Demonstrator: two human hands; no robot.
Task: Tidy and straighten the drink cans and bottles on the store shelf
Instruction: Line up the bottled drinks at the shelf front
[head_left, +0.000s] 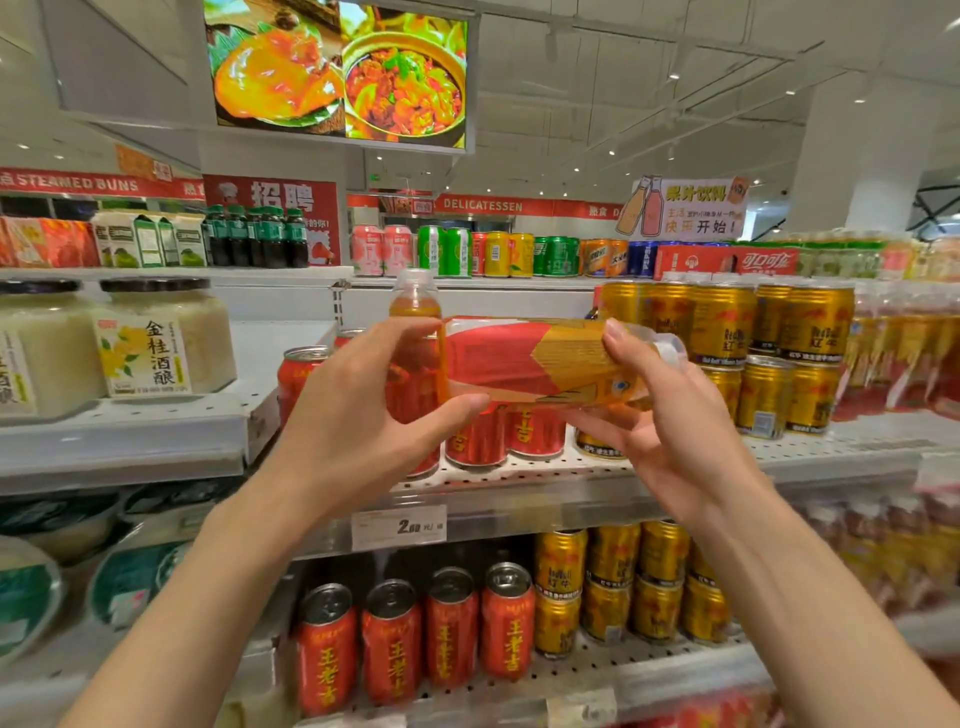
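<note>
An orange drink bottle (519, 358) with a red and gold label lies sideways in the air in front of the middle shelf (831, 447). My left hand (358, 415) pinches its base end, thumb on top and fingers underneath. My right hand (660, 415) grips its neck end, where the clear cap points right. A second orange bottle (414, 296) with a clear cap stands upright just behind my left thumb. Red cans (478, 441) stand on the shelf under the held bottle, partly hidden by it. Stacked gold cans (763, 353) sit to the right.
Rows of red cans (395, 644) and gold cans (613, 587) fill the lower shelf. Large jars (161, 343) stand on the left shelf. Mixed cans (498, 254) and dark bottles (260, 236) line the top shelf. Wrapped bottle packs (904, 353) are at the far right. A price tag (399, 526) hangs on the shelf edge.
</note>
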